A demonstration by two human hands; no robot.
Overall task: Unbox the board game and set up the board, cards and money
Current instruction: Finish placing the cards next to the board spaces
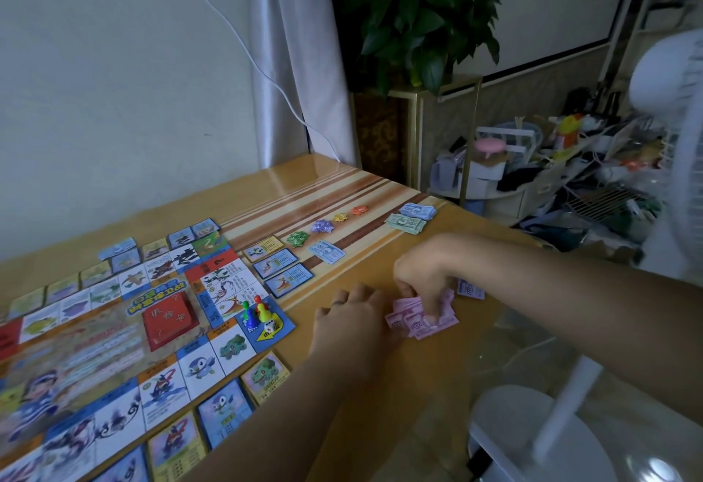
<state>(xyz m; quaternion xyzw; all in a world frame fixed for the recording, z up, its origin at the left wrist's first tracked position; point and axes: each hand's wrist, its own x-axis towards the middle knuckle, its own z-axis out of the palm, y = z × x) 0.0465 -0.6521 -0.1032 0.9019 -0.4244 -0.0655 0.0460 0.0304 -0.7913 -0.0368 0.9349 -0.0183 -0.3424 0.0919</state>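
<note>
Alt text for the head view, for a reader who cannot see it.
A person's right hand pinches pink play money on a table, left hand beside it. The laid-out game board, cards and other money stacks lie nearby.

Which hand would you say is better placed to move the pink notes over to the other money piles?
Right: the right hand pinches the pink notes and lies nearer the green pile; the left hand sits nearer the board.
</note>
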